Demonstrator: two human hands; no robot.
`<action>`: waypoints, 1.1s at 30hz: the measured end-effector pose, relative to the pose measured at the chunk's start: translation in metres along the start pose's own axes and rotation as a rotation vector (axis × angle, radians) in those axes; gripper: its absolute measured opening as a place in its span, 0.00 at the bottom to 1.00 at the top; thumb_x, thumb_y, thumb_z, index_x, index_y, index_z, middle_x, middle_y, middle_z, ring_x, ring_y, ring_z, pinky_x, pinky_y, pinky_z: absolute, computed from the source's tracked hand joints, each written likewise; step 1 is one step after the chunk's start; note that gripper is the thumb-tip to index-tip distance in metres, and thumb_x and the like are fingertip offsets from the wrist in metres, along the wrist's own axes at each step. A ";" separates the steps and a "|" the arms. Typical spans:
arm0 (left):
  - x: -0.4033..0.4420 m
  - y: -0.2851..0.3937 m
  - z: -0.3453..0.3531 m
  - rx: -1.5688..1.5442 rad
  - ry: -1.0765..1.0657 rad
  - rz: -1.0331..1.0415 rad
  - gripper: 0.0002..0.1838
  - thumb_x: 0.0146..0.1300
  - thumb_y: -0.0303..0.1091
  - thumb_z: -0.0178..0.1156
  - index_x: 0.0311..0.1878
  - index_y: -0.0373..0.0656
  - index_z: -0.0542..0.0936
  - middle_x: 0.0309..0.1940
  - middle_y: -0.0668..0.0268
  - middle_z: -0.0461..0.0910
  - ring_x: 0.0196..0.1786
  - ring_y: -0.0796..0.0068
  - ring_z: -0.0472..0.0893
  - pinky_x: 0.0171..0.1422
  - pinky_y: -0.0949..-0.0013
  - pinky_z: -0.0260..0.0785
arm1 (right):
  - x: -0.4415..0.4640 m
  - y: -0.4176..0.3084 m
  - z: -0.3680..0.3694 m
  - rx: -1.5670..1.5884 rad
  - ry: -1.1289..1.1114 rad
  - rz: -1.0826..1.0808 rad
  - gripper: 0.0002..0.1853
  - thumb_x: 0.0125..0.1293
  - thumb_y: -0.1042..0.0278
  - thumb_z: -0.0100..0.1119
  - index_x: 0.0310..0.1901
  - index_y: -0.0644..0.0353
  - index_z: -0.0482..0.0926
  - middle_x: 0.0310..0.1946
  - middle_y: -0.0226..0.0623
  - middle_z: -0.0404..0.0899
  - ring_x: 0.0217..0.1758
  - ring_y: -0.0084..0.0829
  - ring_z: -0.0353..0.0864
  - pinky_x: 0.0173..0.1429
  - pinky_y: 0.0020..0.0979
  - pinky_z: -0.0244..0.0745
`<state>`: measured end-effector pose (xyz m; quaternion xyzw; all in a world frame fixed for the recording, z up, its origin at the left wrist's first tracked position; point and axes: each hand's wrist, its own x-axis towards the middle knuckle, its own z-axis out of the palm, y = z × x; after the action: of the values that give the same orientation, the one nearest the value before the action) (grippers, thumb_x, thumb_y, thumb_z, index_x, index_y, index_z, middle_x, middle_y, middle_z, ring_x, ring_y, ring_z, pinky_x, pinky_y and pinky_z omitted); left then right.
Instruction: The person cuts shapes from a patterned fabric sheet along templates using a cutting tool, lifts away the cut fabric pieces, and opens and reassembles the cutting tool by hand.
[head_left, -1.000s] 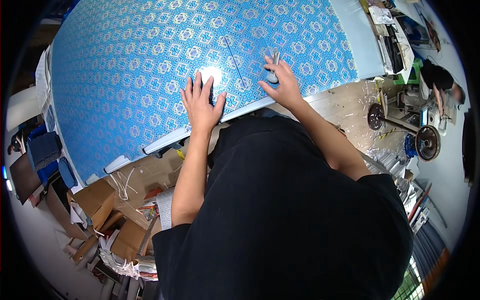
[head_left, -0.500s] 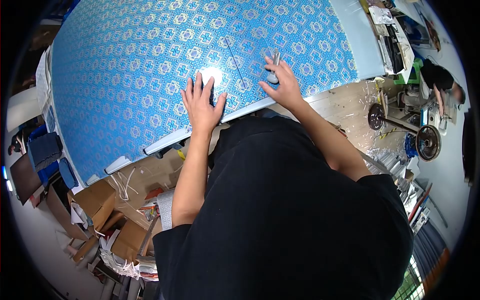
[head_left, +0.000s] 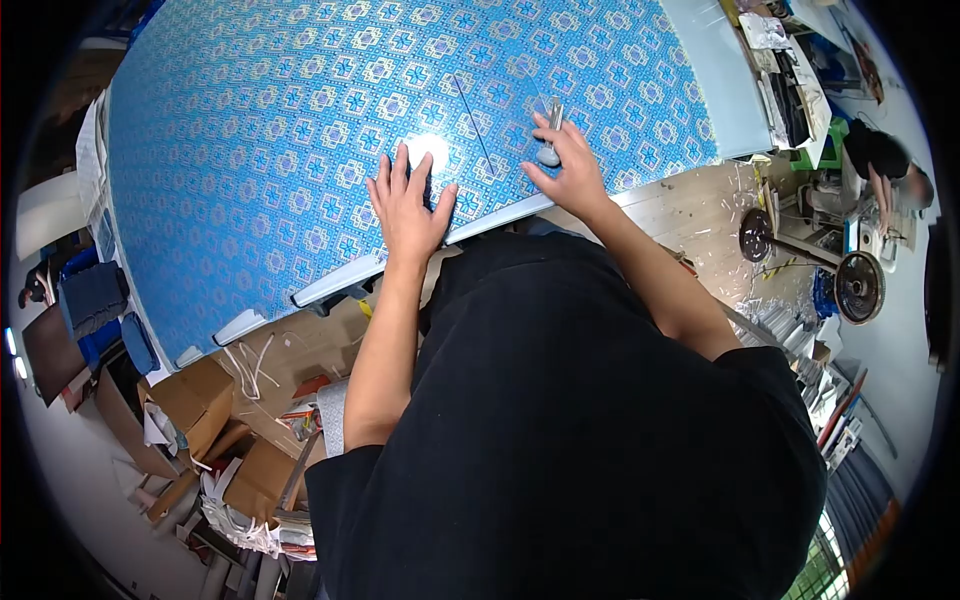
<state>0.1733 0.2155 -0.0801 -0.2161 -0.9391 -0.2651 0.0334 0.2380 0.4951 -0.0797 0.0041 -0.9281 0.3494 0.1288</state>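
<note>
A large sheet with a blue floral-geometric pattern [head_left: 230,150] covers the table. My left hand [head_left: 408,215] lies flat on it near the front edge, fingers spread and holding nothing. Further right, my right hand [head_left: 572,170] has its fingers bent over a silver-grey utility knife [head_left: 547,156], with the thumb apart from it. The hand partly covers the knife, so its exact kind is hard to make out. Between the hands and a little beyond them, a thin dark line [head_left: 474,125] runs slantwise across the sheet; I cannot tell whether it is a slit or a slim object.
Pale edge strips [head_left: 340,281] run along the table's front. Cardboard boxes [head_left: 190,400] and paper scraps crowd the floor at left. On the right stand a fan [head_left: 858,288], papers [head_left: 795,330] and another person [head_left: 880,160] at a machine. Dark folded cloth [head_left: 92,300] lies at far left.
The view has shifted very slightly, moving the whole scene a few pixels. Both hands keep the same pose on the sheet.
</note>
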 end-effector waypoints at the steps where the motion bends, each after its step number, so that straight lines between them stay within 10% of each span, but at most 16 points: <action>1: 0.000 0.000 0.000 -0.001 -0.010 -0.007 0.31 0.64 0.52 0.71 0.69 0.53 0.81 0.80 0.55 0.65 0.83 0.42 0.58 0.85 0.32 0.39 | 0.001 0.001 0.000 0.034 -0.020 0.015 0.29 0.63 0.60 0.76 0.62 0.59 0.76 0.73 0.44 0.75 0.76 0.53 0.72 0.80 0.53 0.64; 6: 0.002 0.001 -0.005 -0.036 -0.053 -0.010 0.31 0.64 0.51 0.71 0.69 0.52 0.80 0.80 0.51 0.64 0.83 0.40 0.55 0.85 0.31 0.38 | -0.001 -0.005 0.000 0.235 0.188 0.105 0.31 0.63 0.65 0.77 0.65 0.61 0.73 0.67 0.48 0.81 0.79 0.45 0.70 0.78 0.42 0.69; 9: 0.007 0.006 -0.013 -0.038 -0.080 -0.040 0.30 0.65 0.50 0.71 0.67 0.50 0.82 0.80 0.49 0.63 0.83 0.38 0.55 0.85 0.31 0.38 | -0.007 0.009 -0.008 0.423 0.315 0.349 0.23 0.64 0.63 0.78 0.57 0.61 0.82 0.42 0.38 0.92 0.53 0.26 0.89 0.58 0.29 0.83; 13: 0.042 0.019 -0.021 0.077 0.003 0.128 0.16 0.61 0.42 0.73 0.41 0.37 0.88 0.56 0.52 0.82 0.66 0.45 0.73 0.76 0.45 0.61 | -0.010 0.003 -0.049 0.337 0.223 0.471 0.13 0.66 0.60 0.74 0.46 0.59 0.91 0.26 0.33 0.87 0.29 0.19 0.83 0.35 0.26 0.77; 18: 0.099 0.052 -0.012 0.113 -0.255 0.104 0.13 0.60 0.41 0.72 0.31 0.39 0.87 0.43 0.55 0.82 0.54 0.52 0.79 0.59 0.49 0.72 | -0.003 -0.012 -0.068 0.259 0.186 0.513 0.11 0.67 0.63 0.67 0.46 0.60 0.86 0.26 0.34 0.83 0.29 0.20 0.80 0.36 0.29 0.76; 21: 0.117 0.071 0.004 0.168 -0.287 0.221 0.22 0.60 0.44 0.74 0.52 0.41 0.85 0.50 0.52 0.82 0.57 0.47 0.80 0.55 0.48 0.79 | 0.000 -0.020 -0.069 0.235 0.186 0.508 0.12 0.68 0.63 0.67 0.46 0.60 0.79 0.30 0.34 0.81 0.33 0.22 0.80 0.40 0.30 0.77; 22: 0.123 0.077 0.010 0.258 -0.436 0.158 0.38 0.57 0.49 0.77 0.70 0.48 0.76 0.59 0.50 0.77 0.62 0.43 0.77 0.58 0.48 0.80 | 0.000 -0.018 -0.067 0.323 0.121 0.517 0.09 0.70 0.67 0.66 0.46 0.60 0.79 0.32 0.31 0.81 0.33 0.20 0.80 0.40 0.27 0.76; 26: 0.133 0.112 -0.002 0.372 -0.639 -0.001 0.58 0.51 0.60 0.81 0.83 0.61 0.61 0.72 0.50 0.65 0.73 0.38 0.67 0.62 0.42 0.80 | -0.002 -0.026 -0.065 0.449 0.027 0.570 0.09 0.71 0.71 0.68 0.46 0.62 0.79 0.35 0.30 0.82 0.37 0.18 0.83 0.42 0.25 0.78; 33: 0.137 0.120 0.004 0.355 -0.708 -0.071 0.58 0.54 0.61 0.80 0.84 0.63 0.57 0.80 0.47 0.55 0.80 0.32 0.56 0.69 0.28 0.72 | -0.011 -0.031 -0.061 0.229 -0.006 0.504 0.11 0.67 0.68 0.73 0.44 0.60 0.80 0.35 0.33 0.83 0.37 0.22 0.82 0.40 0.30 0.77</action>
<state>0.1005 0.3625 -0.0009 -0.2526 -0.9306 -0.0087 -0.2648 0.2663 0.5107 -0.0181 -0.2112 -0.8548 0.4728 0.0337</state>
